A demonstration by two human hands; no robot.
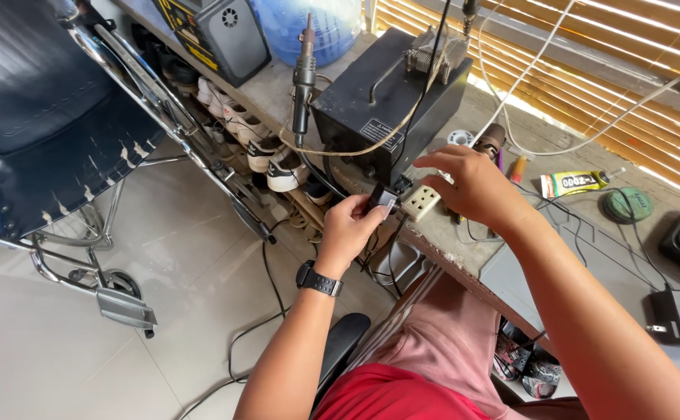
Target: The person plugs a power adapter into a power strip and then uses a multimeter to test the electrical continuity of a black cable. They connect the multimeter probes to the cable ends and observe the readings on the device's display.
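Note:
My left hand (350,229) grips a black plug (382,197) at the near corner of a concrete workbench (449,233). The plug sits right against a cream socket block (422,202), and its black cord (266,272) trails down to the floor. My right hand (472,185) rests on the far side of the socket block, fingers curled over it and steadying it. A black watch is on my left wrist. Just behind the hands stands a black box-shaped rework station (387,97), with a hot-air handpiece (303,78) standing upright beside it.
A wheelchair (60,140) stands left on the tiled floor. Shoes (270,155) line a low shelf under the bench. On the bench lie a glue tube (573,183), a green round tin (628,204), a black adapter (671,319) and white cables. A blue water jug (309,27) stands behind.

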